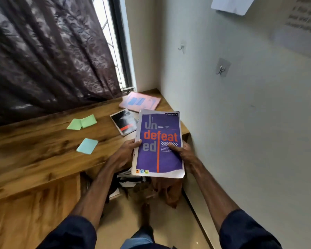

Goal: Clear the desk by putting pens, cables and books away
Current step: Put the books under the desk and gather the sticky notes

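Note:
I hold a purple notebook (159, 141) with orange lettering in both hands, above the right end of the wooden desk (43, 141). My left hand (127, 151) grips its left edge, thumb on the cover. My right hand (182, 151) grips its right edge, thumb across the cover. A black-and-white book (123, 122) lies flat on the desk just behind the notebook. A pink book (139, 101) lies in the far corner by the window.
Two green sticky-note pads (82, 121) and a light blue one (87, 146) lie on the desk. A dark curtain (43, 56) hangs behind it. The wall (241, 114) at right carries two hooks. Bags and papers (133, 182) sit on the floor under the desk.

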{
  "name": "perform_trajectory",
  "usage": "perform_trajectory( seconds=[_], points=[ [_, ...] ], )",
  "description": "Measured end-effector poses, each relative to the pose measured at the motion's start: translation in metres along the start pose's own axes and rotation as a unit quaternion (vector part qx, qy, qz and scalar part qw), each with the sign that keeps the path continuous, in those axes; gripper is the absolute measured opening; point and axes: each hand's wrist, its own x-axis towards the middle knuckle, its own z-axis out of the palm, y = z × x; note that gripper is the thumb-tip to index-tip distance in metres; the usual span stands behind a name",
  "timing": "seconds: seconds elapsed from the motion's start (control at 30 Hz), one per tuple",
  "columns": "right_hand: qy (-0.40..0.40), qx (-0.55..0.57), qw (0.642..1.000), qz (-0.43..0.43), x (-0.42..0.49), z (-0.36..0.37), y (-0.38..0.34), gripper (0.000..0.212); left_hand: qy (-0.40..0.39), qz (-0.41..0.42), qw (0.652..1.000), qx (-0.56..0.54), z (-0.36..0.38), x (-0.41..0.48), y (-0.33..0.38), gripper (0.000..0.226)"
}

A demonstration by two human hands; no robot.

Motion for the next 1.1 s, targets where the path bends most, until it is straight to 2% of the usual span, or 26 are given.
perform_trajectory(
  seconds=[0.1, 0.23, 0.37, 0.5, 0.63, 0.8, 0.87, 0.93, 1.03, 1.1],
  points=[
    [-0.010, -0.063, 0.998, -0.009, -0.024, 0.022, 0.020, 0.028, 0.057, -0.011, 0.998, 0.026, -0.013, -0.055, -0.031, 0.034],
    [-0.038, -0.135, 0.990, 0.007, -0.047, 0.057, 0.055, 0.042, 0.120, -0.008, 0.991, 0.052, -0.041, -0.115, -0.060, 0.029],
    [-0.044, -0.140, 0.989, 0.007, -0.067, 0.102, 0.089, 0.040, 0.143, -0.005, 0.980, 0.135, -0.074, -0.158, -0.063, 0.031],
    [-0.087, -0.128, 0.987, 0.040, -0.085, 0.147, 0.113, 0.043, 0.194, 0.001, 0.973, 0.126, -0.120, -0.196, -0.068, 0.036],
    [-0.120, -0.124, 0.983, 0.063, -0.100, 0.197, 0.134, 0.029, 0.224, -0.014, 0.971, 0.078, -0.175, -0.228, -0.084, 0.038],
    [-0.158, -0.137, 0.974, 0.083, -0.119, 0.276, 0.171, 0.042, 0.226, -0.041, 0.972, 0.049, -0.263, -0.267, -0.109, 0.045],
    [-0.143, -0.132, 0.977, 0.087, -0.129, 0.316, 0.190, 0.043, 0.208, -0.050, 0.975, 0.054, -0.302, -0.282, -0.114, 0.047],
    [-0.132, -0.111, 0.980, 0.097, -0.146, 0.359, 0.214, 0.041, 0.213, -0.047, 0.974, 0.053, -0.344, -0.298, -0.121, 0.048],
    [-0.118, -0.111, 0.978, 0.134, -0.163, 0.409, 0.239, 0.037, 0.215, -0.063, 0.972, 0.068, -0.393, -0.318, -0.129, 0.068],
    [-0.116, -0.124, 0.973, 0.159, -0.171, 0.429, 0.252, 0.028, 0.215, -0.082, 0.971, 0.071, -0.416, -0.331, -0.138, 0.072]
  ],
)
